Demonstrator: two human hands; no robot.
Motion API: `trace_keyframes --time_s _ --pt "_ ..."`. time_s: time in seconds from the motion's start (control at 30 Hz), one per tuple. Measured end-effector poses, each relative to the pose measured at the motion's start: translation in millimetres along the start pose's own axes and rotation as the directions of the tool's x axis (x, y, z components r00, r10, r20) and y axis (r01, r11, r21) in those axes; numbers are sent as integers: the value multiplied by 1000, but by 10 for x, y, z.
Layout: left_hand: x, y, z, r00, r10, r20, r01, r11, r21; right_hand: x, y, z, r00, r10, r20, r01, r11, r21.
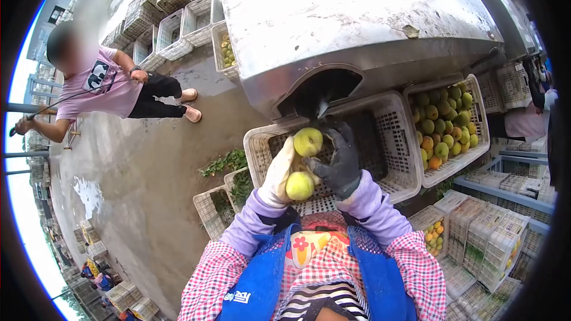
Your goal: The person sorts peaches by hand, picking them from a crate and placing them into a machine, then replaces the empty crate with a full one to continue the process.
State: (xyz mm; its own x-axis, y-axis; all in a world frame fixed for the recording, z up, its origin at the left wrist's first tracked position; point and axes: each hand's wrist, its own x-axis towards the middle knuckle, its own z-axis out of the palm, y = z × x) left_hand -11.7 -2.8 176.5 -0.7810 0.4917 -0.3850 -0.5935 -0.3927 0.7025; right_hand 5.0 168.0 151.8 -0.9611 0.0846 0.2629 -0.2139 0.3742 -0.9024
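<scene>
My left hand, in a white glove, is closed around two green-yellow mangoes. The upper mango rests by its fingertips, and the lower mango sits against the palm side. My right hand, in a dark glove, is beside the upper mango with its fingers curved and apart; whether its thumb touches the fruit is hard to tell. Both hands are above a white plastic crate with slotted walls, directly below the dark opening of a metal machine.
A crate full of mangoes stands to the right. The metal machine blocks the front. Stacked crates are at lower right. Smaller crates with leaves are at left. A person stands on the wet floor.
</scene>
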Motion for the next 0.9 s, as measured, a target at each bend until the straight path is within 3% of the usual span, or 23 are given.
trace_keyframes --time_s 0.07,0.1,0.13,0.17,0.27,0.33,0.37,0.43,0.47,0.53,0.57,0.6,0.67,0.77,0.8,0.83,0.9 --pt "78 -34 -168 993 111 41 -117 974 193 228 -39 39 991 -128 -42 125 989 -73" --pt "118 -51 -252 984 165 62 -176 943 284 341 11 74 985 -160 -67 143 968 -205" --pt "158 -43 -255 998 43 -52 -42 999 26 465 82 109 977 -198 -85 159 929 -335" --pt "189 -36 -261 986 -106 -127 72 966 -247 561 130 132 967 -237 -98 168 873 -457" --pt "211 -58 -311 989 -93 -116 50 943 -328 701 -63 -77 950 -56 308 261 686 -679" --pt "221 -64 -310 985 -104 -139 46 928 -369 874 191 54 932 39 360 215 740 -637" --pt "233 -82 -343 989 -80 -123 25 918 -396 1022 675 302 952 63 301 111 842 -528" --pt "287 -145 -402 996 -27 -80 -12 892 -452 1039 659 299 978 79 191 -25 963 -268" --pt "293 -114 -390 999 8 -46 -27 902 -432 1004 152 58 989 62 134 -45 991 -127" --pt "317 -168 -348 983 31 -182 -110 892 -439 707 -237 -54 988 -68 140 85 989 -119" --pt "318 -206 -326 968 35 -249 -145 887 -439 488 -298 -46 962 -171 214 223 943 -247" --pt "275 -158 -247 971 57 -231 -146 910 -387 300 -332 -51 920 -256 297 356 862 -361" --pt "173 1 -15 979 92 -182 -141 950 -280 -69 -121 42 945 -219 244 295 893 -340" --pt "120 -67 66 988 -93 -124 63 972 -226 -166 35 -22 956 -218 197 285 844 -454" --pt "85 -74 227 995 71 -70 -84 975 -208 -181 42 -47 958 -219 184 284 809 -515" --pt "44 -79 200 987 152 -43 -150 988 44 -192 33 -54 972 -188 140 231 865 -446" --pt "-7 -14 148 954 293 69 -286 813 506 -150 -22 -76 990 -124 70 139 946 -293"
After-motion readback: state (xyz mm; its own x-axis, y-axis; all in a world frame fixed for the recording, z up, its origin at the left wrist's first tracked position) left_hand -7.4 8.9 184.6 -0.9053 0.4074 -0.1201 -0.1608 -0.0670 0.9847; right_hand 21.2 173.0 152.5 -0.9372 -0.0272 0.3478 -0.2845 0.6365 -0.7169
